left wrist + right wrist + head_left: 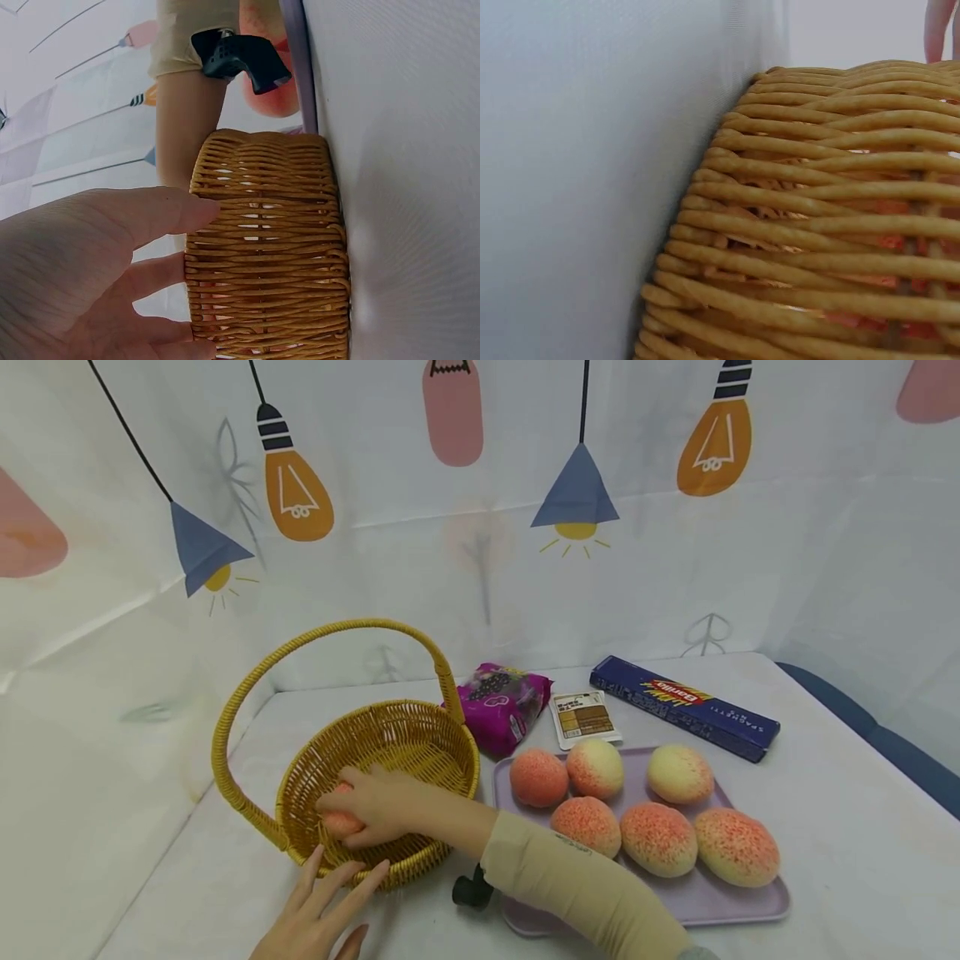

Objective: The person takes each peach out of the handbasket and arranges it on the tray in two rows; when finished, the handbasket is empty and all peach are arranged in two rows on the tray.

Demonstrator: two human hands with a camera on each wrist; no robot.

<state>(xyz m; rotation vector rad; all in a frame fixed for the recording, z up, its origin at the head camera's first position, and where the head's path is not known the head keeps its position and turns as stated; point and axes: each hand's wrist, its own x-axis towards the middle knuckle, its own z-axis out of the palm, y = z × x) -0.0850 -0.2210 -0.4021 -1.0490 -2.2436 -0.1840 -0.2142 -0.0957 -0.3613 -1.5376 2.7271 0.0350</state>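
A yellow-brown wicker basket [292,768] with a tall arched handle [330,628] stands on the left of the table. My right hand [386,806] reaches down inside it and grips a pink-orange peach [341,823] near the basket's left side. Part of that peach is hidden by the fingers. At the near rim, my left hand [318,902] touches the wicker with spread, fairly straight fingers. In the left wrist view its thumb and fingertips meet the basket edge. Through the weave in the right wrist view, reddish patches show; my right hand's grip is hidden there.
Right of the basket, a lilac tray [720,906] bears several peaches [660,839]. Behind it lie a purple bag [504,706], a small white-and-brown packet [585,718] and a blue spaghetti box [682,708]. My right forearm crosses the tray's near-left corner, a black clamp [472,890] beneath it.
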